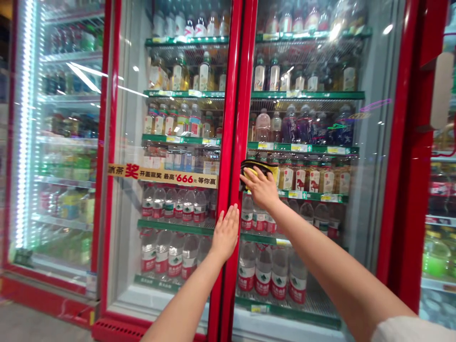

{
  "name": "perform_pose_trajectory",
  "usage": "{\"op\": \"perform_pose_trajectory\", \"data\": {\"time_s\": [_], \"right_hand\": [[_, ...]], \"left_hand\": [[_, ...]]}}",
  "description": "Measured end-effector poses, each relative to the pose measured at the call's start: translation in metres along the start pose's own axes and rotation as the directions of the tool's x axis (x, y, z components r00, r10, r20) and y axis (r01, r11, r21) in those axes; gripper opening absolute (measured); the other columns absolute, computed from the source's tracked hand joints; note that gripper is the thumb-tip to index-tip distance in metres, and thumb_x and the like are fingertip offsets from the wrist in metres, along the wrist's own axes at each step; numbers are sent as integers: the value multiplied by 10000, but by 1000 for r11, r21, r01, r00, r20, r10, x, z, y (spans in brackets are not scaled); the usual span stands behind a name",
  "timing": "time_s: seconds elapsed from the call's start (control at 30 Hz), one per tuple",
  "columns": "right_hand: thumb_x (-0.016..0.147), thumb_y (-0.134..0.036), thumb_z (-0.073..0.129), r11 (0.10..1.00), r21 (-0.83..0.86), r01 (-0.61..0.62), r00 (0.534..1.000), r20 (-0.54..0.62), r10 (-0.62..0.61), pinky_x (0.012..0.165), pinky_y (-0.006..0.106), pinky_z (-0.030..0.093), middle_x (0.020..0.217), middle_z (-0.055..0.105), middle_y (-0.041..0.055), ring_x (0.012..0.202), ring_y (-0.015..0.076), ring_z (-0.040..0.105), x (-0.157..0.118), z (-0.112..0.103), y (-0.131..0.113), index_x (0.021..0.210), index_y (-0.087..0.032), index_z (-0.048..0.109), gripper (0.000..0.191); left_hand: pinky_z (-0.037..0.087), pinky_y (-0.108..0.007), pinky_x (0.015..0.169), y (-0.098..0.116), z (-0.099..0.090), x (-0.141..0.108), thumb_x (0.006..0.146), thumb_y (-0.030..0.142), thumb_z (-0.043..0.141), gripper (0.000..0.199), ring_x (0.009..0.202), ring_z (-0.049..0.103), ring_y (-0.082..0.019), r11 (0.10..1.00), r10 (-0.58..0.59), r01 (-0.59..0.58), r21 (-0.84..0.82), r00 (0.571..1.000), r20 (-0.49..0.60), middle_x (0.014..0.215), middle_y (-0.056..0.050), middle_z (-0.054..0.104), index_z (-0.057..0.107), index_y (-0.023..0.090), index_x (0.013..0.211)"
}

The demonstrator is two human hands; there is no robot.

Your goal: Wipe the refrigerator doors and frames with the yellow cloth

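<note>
Right hand (259,187) is up on the glass door (370,199) of a red-framed drinks cooler, fingers spread and palm down over a yellow cloth with a dark edge (271,168), pressing it onto the pane; no pinch visible, and most of the cloth is covered by the hand. Cloth sits just right of the red centre mullion (232,118), level with the amber-labelled bottles (301,178) behind the glass. Its texture is too small to tell, looks soft and bunched. Left hand (225,233) is lower, open and spread, palm flat against the mullion's edge and the neighbouring pane, holding nothing. Both doors look shut, though the seal isn't clear enough to be sure. Behind the glass are wire shelves with green price rails (306,148), rows of clear plastic water bottles with red labels (263,273) on the lower levels. A printed yellow promo strip (162,176) runs across the left door. Pale sleeve (409,330) at lower right edge. Another lit cooler (67,142) stands to the left.
</note>
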State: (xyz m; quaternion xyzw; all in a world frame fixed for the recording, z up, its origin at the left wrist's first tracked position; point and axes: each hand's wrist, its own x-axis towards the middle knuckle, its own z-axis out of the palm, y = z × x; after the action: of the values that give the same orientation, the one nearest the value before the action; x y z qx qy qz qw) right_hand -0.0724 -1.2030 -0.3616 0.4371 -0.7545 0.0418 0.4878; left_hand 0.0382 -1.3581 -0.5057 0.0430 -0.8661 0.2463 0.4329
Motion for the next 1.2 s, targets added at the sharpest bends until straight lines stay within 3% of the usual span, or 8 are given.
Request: {"op": "perform_pose_trajectory", "data": {"time_s": [0.2,0.33,0.43,0.63,0.73,0.87,1.07,1.2], "right_hand": [[997,-206,350,965,-58,-257,966,-32,256,1086,640,338,1694,208,17,1541,347,199,-28,0,-2,1591,-312,328,604],[992,-195,361,999,-35,-37,996,78,40,1076,662,340,1688,229,0,1544,348,200,-49,10,-12,1566,-344,373,593],[984,-190,372,998,-14,64,994,89,-62,1089,650,336,1683,246,-18,1551,310,200,-41,1,5,1561,-371,367,605],[990,-226,366,936,-73,-343,938,13,345,1082,631,344,1700,182,16,1552,351,172,-79,3,25,1599,-333,298,622],[979,-192,364,971,-46,-235,968,77,238,1076,640,338,1696,197,28,1551,357,168,-98,18,4,1587,-322,337,622],[980,-183,357,998,46,49,994,92,-53,1120,632,281,1690,226,-9,1564,288,145,-62,20,-6,1566,-343,371,607],[1008,-249,332,980,75,-185,971,-140,194,1125,634,228,1696,223,13,1552,313,142,-9,18,4,1579,-310,351,575],[992,-235,360,994,79,-80,982,-164,93,1142,629,190,1692,250,18,1557,301,112,1,30,-5,1575,-308,362,587]], "left_hand": [[250,-452,1271,3,0,0,850,98,474,825,1581,101,-236,1000,11,-10,15,998,-62,1692,-149,156,146,36,1604],[270,-430,1264,6,-1,5,826,9,417,791,1577,123,-226,1000,26,-26,7,997,-70,1684,-145,195,213,32,1590],[273,-430,1262,10,-3,9,802,-41,383,777,1571,155,-230,1000,12,-12,1,999,-50,1672,-149,235,272,17,1569],[281,-404,1256,13,-7,10,781,-59,375,804,1565,186,-206,1000,-9,9,-15,1000,-12,1660,-137,282,283,48,1572],[269,-419,1260,14,-7,9,797,-22,409,802,1570,170,-215,1000,2,-2,-17,1000,7,1669,-147,254,255,46,1581],[244,-452,1268,15,-4,12,827,32,441,793,1577,133,-234,1000,24,-24,-18,1000,-5,1682,-154,213,221,46,1589],[223,-449,1281,12,8,23,860,97,485,838,1583,77,-233,1000,3,-5,-23,995,-100,1697,-144,169,118,62,1612],[213,-440,1288,6,19,28,865,83,480,888,1580,73,-228,999,14,-21,-40,985,-173,1699,-127,155,21,92,1624]]}}
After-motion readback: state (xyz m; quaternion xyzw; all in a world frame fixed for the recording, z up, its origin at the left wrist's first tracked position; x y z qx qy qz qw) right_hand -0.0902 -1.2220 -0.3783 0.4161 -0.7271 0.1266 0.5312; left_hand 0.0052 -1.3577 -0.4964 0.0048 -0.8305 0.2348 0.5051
